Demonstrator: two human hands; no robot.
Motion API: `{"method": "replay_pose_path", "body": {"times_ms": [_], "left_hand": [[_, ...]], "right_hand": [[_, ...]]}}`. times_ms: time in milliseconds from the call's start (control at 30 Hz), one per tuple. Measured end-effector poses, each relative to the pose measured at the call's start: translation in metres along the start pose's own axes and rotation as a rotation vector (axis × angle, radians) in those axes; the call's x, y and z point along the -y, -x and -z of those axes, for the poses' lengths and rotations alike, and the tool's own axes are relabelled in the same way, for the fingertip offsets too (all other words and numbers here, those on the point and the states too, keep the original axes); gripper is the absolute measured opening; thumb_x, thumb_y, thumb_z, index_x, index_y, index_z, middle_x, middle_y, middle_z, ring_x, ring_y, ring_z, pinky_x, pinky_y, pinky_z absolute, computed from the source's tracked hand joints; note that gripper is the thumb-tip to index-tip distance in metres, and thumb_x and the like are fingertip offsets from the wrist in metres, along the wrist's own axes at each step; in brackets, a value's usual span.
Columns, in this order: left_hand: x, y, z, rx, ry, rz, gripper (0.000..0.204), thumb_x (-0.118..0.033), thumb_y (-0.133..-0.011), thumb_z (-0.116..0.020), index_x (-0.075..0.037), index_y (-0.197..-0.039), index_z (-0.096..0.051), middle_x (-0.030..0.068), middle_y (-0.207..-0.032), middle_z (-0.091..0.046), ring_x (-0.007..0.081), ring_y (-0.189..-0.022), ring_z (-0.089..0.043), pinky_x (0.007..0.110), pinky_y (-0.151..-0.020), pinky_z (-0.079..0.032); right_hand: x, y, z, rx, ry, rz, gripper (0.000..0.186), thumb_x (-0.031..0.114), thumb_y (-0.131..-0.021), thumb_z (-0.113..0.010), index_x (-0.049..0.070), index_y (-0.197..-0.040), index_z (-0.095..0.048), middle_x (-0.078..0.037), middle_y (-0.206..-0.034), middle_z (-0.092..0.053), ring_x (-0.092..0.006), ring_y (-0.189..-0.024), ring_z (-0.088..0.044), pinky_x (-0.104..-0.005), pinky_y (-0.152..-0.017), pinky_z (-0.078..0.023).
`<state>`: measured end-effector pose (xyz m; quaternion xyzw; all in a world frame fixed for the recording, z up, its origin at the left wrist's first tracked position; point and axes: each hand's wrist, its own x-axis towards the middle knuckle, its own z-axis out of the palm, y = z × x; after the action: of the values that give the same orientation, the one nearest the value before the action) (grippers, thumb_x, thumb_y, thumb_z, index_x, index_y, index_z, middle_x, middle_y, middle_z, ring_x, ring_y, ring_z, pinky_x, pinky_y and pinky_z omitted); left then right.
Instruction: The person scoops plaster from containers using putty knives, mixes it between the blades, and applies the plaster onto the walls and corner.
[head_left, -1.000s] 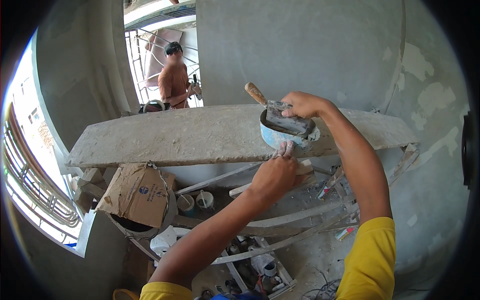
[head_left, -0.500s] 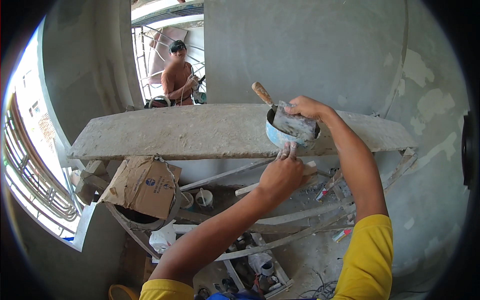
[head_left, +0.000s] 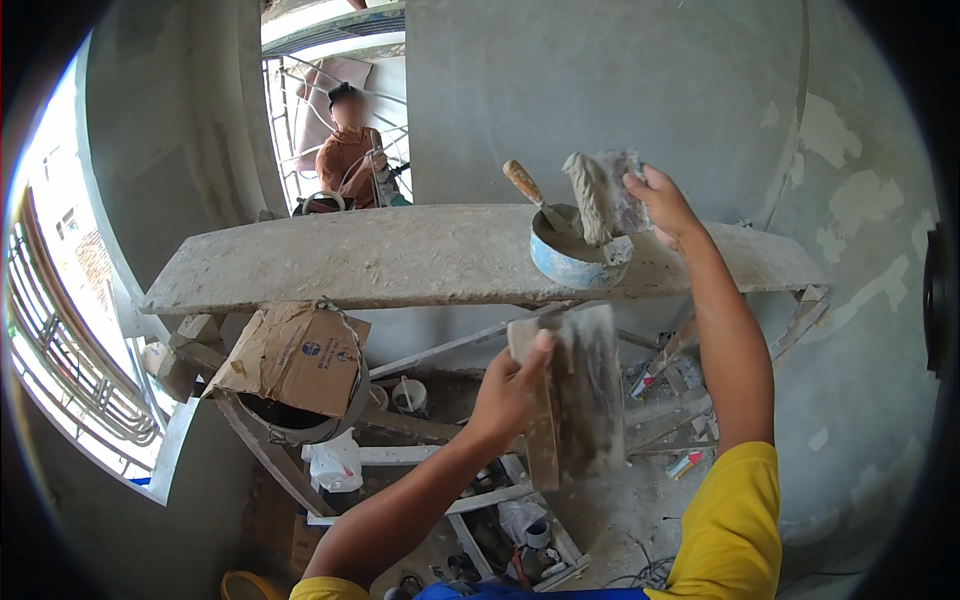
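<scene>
On the plank stands a round light-blue tub [head_left: 566, 268] with grey putty inside. A small trowel with a worn wooden handle [head_left: 522, 182] leans in it. My right hand [head_left: 664, 205] grips a flat, smeared scraper [head_left: 624, 188] above the tub's right side, and a thick lump of putty [head_left: 590, 198] clings to its left edge. Nearer to me, below the plank's front edge, my left hand [head_left: 512, 395] is closed on the wooden handle of a plastering trowel [head_left: 590, 390]. Its broad rectangular blade, coated with thin putty, is tilted up and slightly blurred.
A long dusty plank [head_left: 330, 260] crosses in front of me on wooden trestles. Cardboard [head_left: 305, 355] covers a large bucket [head_left: 335, 425] at the left. Small pails [head_left: 409, 395] and a wooden frame [head_left: 470, 505] lie low. A co-worker [head_left: 350, 150] is beyond the wall opening.
My right hand has lifted the scraper out of the tub with a lump of putty. My left hand has left the tub's front, moved down and left, and turned its trowel's blade into view.
</scene>
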<state>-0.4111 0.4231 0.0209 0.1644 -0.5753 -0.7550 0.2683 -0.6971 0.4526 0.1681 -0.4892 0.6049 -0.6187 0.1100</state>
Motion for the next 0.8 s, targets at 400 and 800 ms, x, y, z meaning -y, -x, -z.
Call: {"method": "replay_pose_path", "body": {"times_ms": [400, 800], "left_hand": [[0.047, 0.114, 0.055, 0.08, 0.998, 0.608, 0.037, -0.032, -0.1, -0.038, -0.003, -0.116, -0.054, 0.0129, -0.101, -0.065, 0.0253, -0.087, -0.067, 0.042, -0.081, -0.056], [0.041, 0.334, 0.194, -0.413, 1.019, 0.255, 0.046, -0.035, -0.099, -0.038, -0.001, -0.129, -0.046, 0.0177, -0.119, -0.06, 0.0303, -0.104, -0.062, 0.045, -0.093, -0.049]], "right_hand": [[0.022, 0.231, -0.115, -0.108, 0.014, 0.895, 0.021, 0.015, -0.094, -0.053, -0.002, -0.103, -0.048, -0.013, -0.094, -0.059, -0.0214, -0.079, -0.06, -0.0363, -0.074, -0.052], [0.028, 0.368, -0.322, 0.579, -0.049, 1.009, 0.025, -0.012, -0.069, -0.061, 0.002, -0.07, -0.041, -0.017, -0.101, -0.06, -0.0346, -0.097, -0.063, -0.0553, -0.091, -0.051]]}}
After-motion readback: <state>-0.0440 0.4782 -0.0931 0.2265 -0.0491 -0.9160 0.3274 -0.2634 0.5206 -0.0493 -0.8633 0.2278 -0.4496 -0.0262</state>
